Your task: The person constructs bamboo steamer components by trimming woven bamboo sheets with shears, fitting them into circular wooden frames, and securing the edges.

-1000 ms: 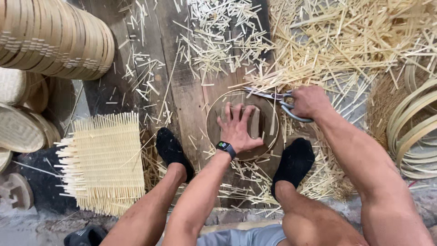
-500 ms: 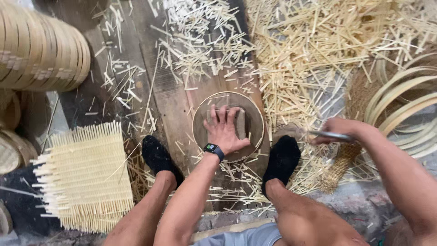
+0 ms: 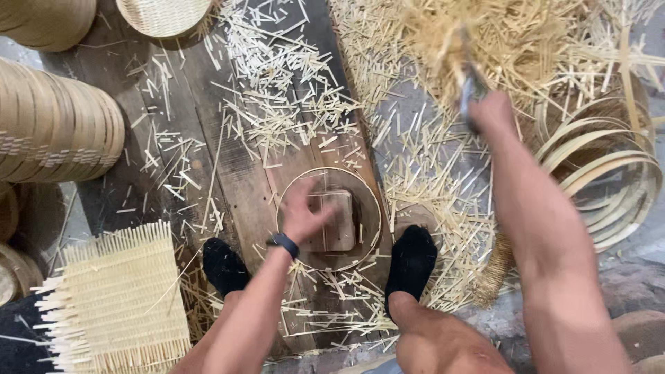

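Bamboo hoop (image 3: 367,201) lies on littered plank floor (image 3: 228,166).

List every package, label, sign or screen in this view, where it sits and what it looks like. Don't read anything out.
Smartwatch: on the left wrist, above the round bamboo hoop; a small dark face on a dark band, too blurred to tell whether it is lit.
No packages, labels or signs are in view.
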